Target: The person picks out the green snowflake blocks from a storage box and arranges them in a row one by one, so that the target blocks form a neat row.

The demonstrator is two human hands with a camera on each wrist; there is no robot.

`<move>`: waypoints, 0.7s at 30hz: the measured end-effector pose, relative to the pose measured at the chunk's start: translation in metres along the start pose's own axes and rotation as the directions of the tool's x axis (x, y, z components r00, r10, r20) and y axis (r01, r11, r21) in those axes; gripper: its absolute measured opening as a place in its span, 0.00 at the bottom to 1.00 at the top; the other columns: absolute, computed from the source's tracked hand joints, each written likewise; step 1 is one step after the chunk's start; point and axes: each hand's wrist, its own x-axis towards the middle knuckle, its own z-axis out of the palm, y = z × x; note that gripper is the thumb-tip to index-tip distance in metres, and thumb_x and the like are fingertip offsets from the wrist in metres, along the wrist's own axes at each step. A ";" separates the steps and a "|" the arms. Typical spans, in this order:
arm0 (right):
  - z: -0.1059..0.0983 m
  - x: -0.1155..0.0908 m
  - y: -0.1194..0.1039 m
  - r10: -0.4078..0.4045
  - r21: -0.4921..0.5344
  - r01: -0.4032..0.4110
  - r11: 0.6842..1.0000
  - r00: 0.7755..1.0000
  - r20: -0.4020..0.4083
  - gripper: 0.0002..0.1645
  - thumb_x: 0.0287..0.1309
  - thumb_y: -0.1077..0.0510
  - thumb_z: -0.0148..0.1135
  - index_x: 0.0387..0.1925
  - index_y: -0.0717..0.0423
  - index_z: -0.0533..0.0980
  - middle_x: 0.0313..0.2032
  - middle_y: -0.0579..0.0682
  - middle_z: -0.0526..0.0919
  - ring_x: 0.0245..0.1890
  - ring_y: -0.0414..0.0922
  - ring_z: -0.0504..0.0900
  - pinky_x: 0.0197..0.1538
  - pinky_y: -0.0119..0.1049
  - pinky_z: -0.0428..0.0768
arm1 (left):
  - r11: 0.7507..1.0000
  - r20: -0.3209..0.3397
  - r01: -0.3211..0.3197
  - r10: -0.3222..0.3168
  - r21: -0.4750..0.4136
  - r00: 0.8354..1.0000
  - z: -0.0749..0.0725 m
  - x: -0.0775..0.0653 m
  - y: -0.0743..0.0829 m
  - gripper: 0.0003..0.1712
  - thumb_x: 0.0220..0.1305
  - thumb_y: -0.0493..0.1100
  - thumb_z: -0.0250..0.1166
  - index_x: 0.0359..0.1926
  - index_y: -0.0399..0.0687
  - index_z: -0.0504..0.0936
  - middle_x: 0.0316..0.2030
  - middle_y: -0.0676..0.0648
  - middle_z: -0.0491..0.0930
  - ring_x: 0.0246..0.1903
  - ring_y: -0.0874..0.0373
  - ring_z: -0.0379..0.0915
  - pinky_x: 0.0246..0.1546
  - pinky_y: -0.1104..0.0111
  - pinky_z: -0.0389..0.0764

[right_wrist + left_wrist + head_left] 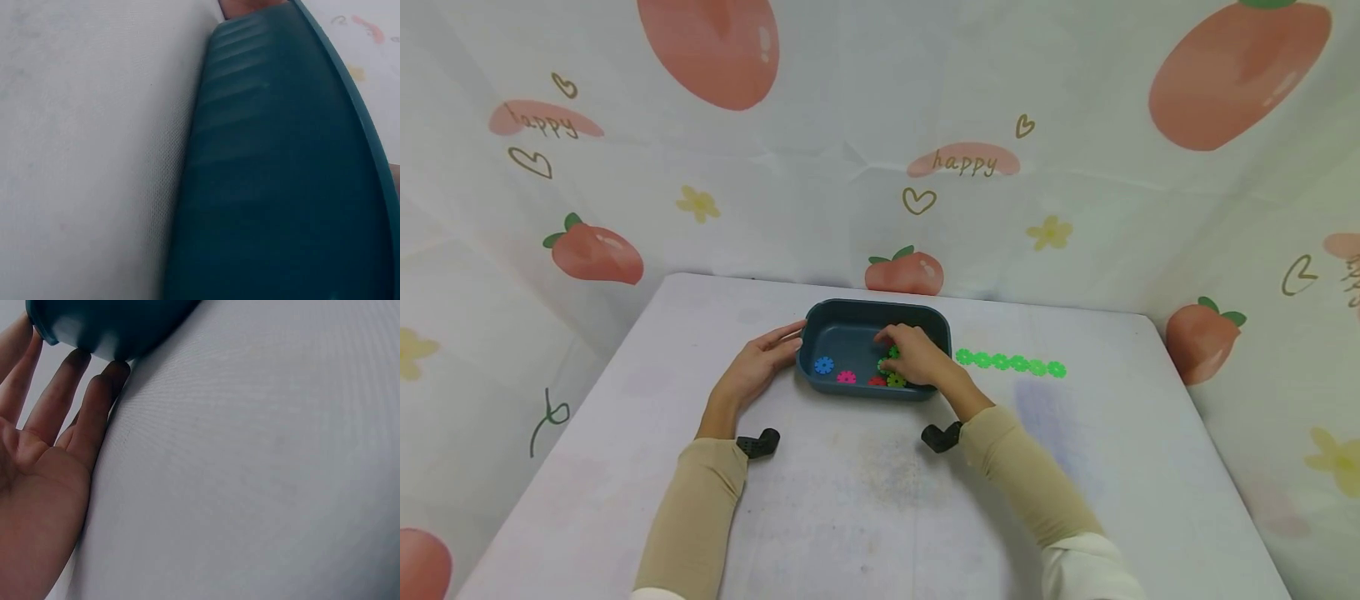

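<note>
A dark teal plastic basin [868,390] stands on the table, with several flower-shaped plastic discs in it: a blue disc [824,365], a pink disc [846,377], a red disc [877,381] and an olive-green disc [897,380], among others. My left hand [758,364] touches the basin's left end with its fingers extended; the left wrist view shows the fingertips [78,357] against its outer wall. Inside the basin's right half is my right hand [913,354], thumb and forefinger apart around green discs [893,352]. In the right wrist view the basin's wall [269,156] hides that hand's fingers.
To the right of the basin, a row of bright green discs [1011,362] lies on the white tabletop [865,500]. A fruit-patterned cloth [820,192] hangs behind the table and along its sides. Black wrist devices [760,443] sit at both sleeves.
</note>
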 end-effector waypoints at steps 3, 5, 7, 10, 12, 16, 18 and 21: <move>0.002 0.001 0.001 0.005 0.013 -0.005 1.000 1.000 0.012 0.25 0.64 0.59 0.70 0.61 0.57 0.76 0.55 0.56 0.82 0.58 0.52 0.79 0.65 0.49 0.77 | 1.000 0.001 -0.004 0.004 -0.008 1.000 0.000 0.000 0.000 0.34 0.72 0.52 0.64 0.75 0.53 0.68 0.74 0.45 0.68 0.62 0.70 0.74 0.59 0.80 0.77; 0.003 0.002 0.002 0.011 0.016 -0.012 1.000 1.000 0.020 0.25 0.64 0.60 0.69 0.61 0.57 0.76 0.54 0.55 0.82 0.57 0.51 0.79 0.63 0.48 0.78 | 1.000 0.003 -0.003 0.003 -0.009 1.000 -0.001 -0.001 0.000 0.34 0.72 0.52 0.64 0.75 0.53 0.68 0.74 0.45 0.68 0.62 0.69 0.74 0.59 0.80 0.77; 0.004 0.002 0.003 0.018 0.022 -0.018 1.000 0.999 0.028 0.25 0.63 0.61 0.69 0.61 0.57 0.76 0.53 0.55 0.83 0.56 0.51 0.79 0.63 0.48 0.79 | 1.000 0.003 0.000 0.000 -0.011 1.000 0.000 -0.001 0.000 0.34 0.72 0.52 0.65 0.75 0.53 0.68 0.74 0.45 0.68 0.63 0.69 0.74 0.58 0.80 0.77; 0.005 0.002 0.004 0.021 0.029 -0.022 0.999 0.999 0.034 0.25 0.63 0.61 0.69 0.61 0.57 0.76 0.52 0.55 0.83 0.55 0.50 0.80 0.62 0.47 0.79 | 1.000 0.002 0.005 -0.005 -0.011 1.000 0.000 -0.001 0.001 0.34 0.71 0.52 0.66 0.75 0.53 0.69 0.74 0.46 0.69 0.63 0.69 0.74 0.58 0.80 0.77; 0.005 0.003 0.004 0.020 0.028 -0.021 0.999 0.999 0.037 0.25 0.62 0.62 0.70 0.60 0.57 0.77 0.52 0.55 0.83 0.55 0.51 0.80 0.62 0.48 0.79 | 1.000 0.001 0.004 -0.004 -0.014 1.000 0.001 -0.001 0.002 0.35 0.71 0.52 0.66 0.75 0.53 0.69 0.74 0.46 0.69 0.63 0.68 0.74 0.58 0.80 0.77; 0.005 0.005 0.005 -0.008 -0.003 0.008 1.000 0.999 0.047 0.23 0.62 0.62 0.70 0.59 0.58 0.79 0.52 0.55 0.84 0.56 0.51 0.80 0.68 0.51 0.73 | 1.000 0.005 -0.002 0.002 -0.025 1.000 0.001 0.000 0.003 0.35 0.71 0.51 0.66 0.75 0.52 0.68 0.74 0.45 0.68 0.62 0.69 0.74 0.59 0.79 0.77; 0.006 0.006 0.005 -0.030 -0.024 0.031 0.999 0.998 0.052 0.23 0.61 0.62 0.70 0.58 0.59 0.79 0.53 0.55 0.84 0.57 0.51 0.80 0.71 0.53 0.69 | 1.000 0.007 -0.006 0.006 -0.030 1.000 0.001 0.000 0.003 0.35 0.71 0.51 0.65 0.75 0.51 0.68 0.74 0.44 0.68 0.62 0.69 0.74 0.59 0.79 0.77; 0.006 0.006 0.005 -0.051 -0.052 0.054 0.997 0.997 0.060 0.22 0.61 0.62 0.70 0.57 0.59 0.79 0.53 0.56 0.83 0.58 0.51 0.80 0.73 0.54 0.66 | 0.999 0.005 -0.007 0.007 -0.035 1.000 0.001 0.001 0.002 0.34 0.72 0.50 0.65 0.75 0.50 0.68 0.74 0.44 0.68 0.61 0.70 0.75 0.58 0.79 0.78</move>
